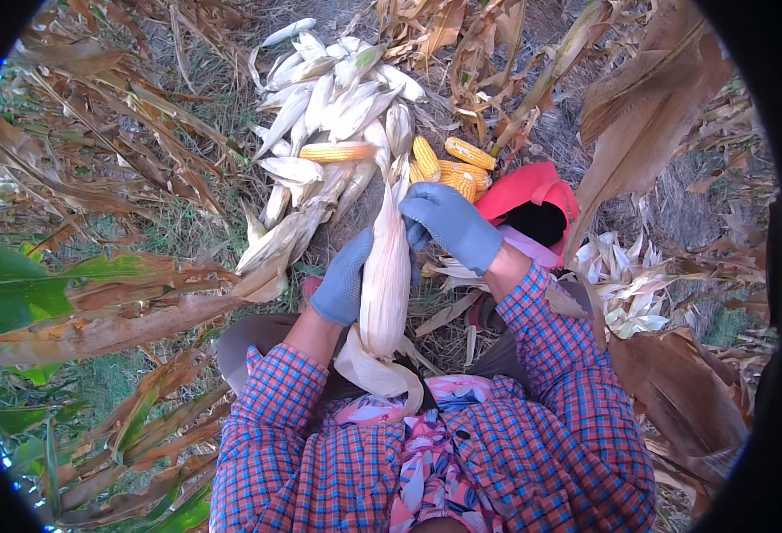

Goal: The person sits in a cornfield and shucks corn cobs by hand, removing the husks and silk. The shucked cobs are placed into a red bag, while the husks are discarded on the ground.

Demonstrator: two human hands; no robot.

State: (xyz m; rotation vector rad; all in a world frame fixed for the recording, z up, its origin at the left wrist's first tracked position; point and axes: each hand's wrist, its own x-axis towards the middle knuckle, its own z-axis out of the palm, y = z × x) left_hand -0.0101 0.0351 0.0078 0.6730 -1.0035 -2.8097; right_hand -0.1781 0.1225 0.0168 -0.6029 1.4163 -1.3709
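My left hand (346, 280), in a grey-blue knitted glove, grips the side of an ear of corn in pale dry husk (387, 286), its tip pointing away from me. One husk leaf curls loose at the near end. At the ear's upper right is my right hand (451, 225), gloved alike, its fingers bent near the tip; whether they pinch the husk cannot be told. Just beyond it lie several husked yellow corn cobs (469, 153). A single bare cob (338, 152) rests on a heap of ears in husk (338, 100) ahead of me.
A red bag (531, 193) with a dark opening lies right of the cobs. Stripped husks (624, 286) are piled farther right. Dry corn stalks and leaves (657, 100) lean in from the right, and more brown and green leaves (18, 286) crowd the left side.
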